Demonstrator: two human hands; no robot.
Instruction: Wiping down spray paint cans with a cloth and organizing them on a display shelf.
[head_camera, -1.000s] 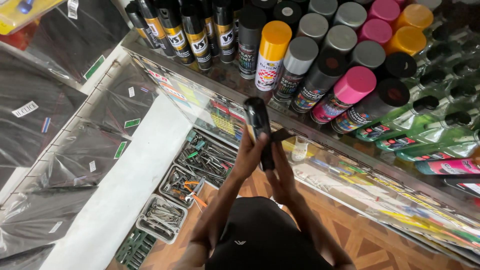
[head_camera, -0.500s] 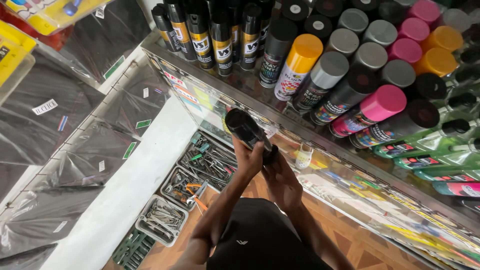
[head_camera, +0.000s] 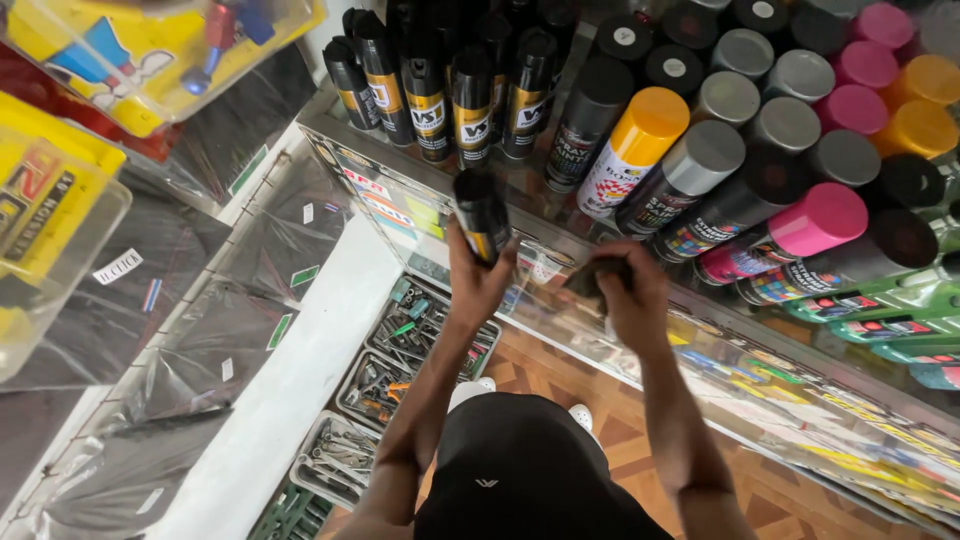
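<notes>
My left hand (head_camera: 478, 285) grips a black spray can (head_camera: 482, 215) with a yellow band, held upright just in front of a glass shelf (head_camera: 560, 195). A row of similar black cans (head_camera: 445, 95) stands on that shelf right behind it. My right hand (head_camera: 628, 295) is apart from the can, closed around a small dark cloth (head_camera: 590, 275) near the shelf's front edge.
Spray cans with grey, yellow, pink and black caps (head_camera: 760, 150) crowd the shelf to the right. Green tubes (head_camera: 880, 325) lie at far right. Trays of small tools (head_camera: 400, 350) sit below on the floor. Black plastic packets (head_camera: 150, 330) hang at left, yellow toy packs (head_camera: 60, 200) above.
My hands have separated. The left hand has raised the black can toward the row of black cans, while the right hand came off it to the right with the cloth.
</notes>
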